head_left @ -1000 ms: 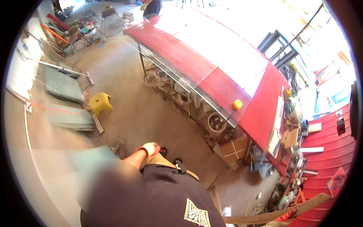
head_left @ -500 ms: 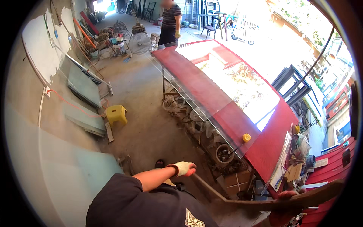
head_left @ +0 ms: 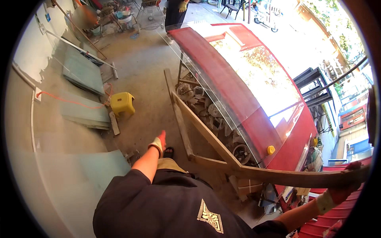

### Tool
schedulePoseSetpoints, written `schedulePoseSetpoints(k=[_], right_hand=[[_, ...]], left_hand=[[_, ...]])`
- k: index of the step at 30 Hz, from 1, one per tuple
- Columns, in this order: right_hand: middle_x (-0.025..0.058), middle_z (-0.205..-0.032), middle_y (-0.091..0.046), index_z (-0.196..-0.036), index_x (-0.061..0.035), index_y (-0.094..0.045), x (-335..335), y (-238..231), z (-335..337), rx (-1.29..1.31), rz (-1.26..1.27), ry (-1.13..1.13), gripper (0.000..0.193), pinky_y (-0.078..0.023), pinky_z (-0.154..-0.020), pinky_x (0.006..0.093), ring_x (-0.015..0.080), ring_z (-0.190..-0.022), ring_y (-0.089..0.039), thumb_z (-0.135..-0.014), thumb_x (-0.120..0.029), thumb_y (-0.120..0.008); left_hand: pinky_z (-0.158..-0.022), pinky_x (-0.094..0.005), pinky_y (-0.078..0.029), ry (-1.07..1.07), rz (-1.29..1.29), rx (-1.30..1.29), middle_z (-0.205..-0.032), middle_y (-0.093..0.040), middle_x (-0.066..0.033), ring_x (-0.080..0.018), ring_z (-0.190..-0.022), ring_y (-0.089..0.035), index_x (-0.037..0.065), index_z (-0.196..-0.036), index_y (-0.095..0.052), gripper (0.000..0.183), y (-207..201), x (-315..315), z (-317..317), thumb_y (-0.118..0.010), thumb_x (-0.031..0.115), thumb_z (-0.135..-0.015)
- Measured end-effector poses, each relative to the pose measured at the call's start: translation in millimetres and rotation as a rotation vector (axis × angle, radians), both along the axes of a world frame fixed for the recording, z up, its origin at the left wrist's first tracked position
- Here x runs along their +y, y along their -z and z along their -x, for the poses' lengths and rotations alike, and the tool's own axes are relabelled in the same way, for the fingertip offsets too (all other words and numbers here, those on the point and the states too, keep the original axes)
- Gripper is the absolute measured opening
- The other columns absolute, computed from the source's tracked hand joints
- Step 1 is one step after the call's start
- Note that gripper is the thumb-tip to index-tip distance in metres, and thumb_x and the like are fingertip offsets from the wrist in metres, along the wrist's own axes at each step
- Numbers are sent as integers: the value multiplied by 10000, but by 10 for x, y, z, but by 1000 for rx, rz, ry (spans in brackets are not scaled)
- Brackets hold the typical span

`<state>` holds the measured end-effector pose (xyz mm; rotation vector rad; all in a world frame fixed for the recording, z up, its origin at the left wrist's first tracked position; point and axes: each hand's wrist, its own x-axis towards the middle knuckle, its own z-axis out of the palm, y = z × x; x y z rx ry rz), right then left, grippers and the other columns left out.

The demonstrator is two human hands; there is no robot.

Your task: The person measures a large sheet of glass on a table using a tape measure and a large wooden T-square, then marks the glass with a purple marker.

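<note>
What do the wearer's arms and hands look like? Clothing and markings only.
Left hand: work glove, pale cream cuff, red palm side. Right hand: similar glove, pale cuff, red beyond it, partly in shadow. Forearms bare below the short black sleeves of a black shirt, which carries a light patterned emblem. No cables visible on either arm.

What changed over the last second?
The wooden frame came farther forward into view, beside the red table; the right hand still holds its right end. The left hand let go of it and moved left. Yellow stool and table stayed put.
</note>
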<state>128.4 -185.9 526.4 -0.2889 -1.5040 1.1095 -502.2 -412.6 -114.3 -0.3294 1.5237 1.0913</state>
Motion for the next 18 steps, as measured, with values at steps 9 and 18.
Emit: schedulePoseSetpoints(k=[9,18], right_hand=[[277,-1520,-541,-1600,-109,-441,1569,-576,-1475,308,463,-271,766,-587,-931,398,260,-1195,-664,-996,-505,-697],[97,-1410,-646,-1529,-89,-526,3851,2086,362,-204,400,68,508,-559,-1042,422,247,-1244,-655,-1083,-324,-590]], left_hand=[[-888,-464,-584,-255,-767,-146,-1059,-700,-52,-217,-953,-694,144,-1376,-612,666,-997,1067,929,-616,692,-996],[-744,-400,-621,-324,-589,20,-884,-592,-26,-171,-708,-620,108,-1169,-611,376,-1053,1476,1380,-733,426,-1009]])
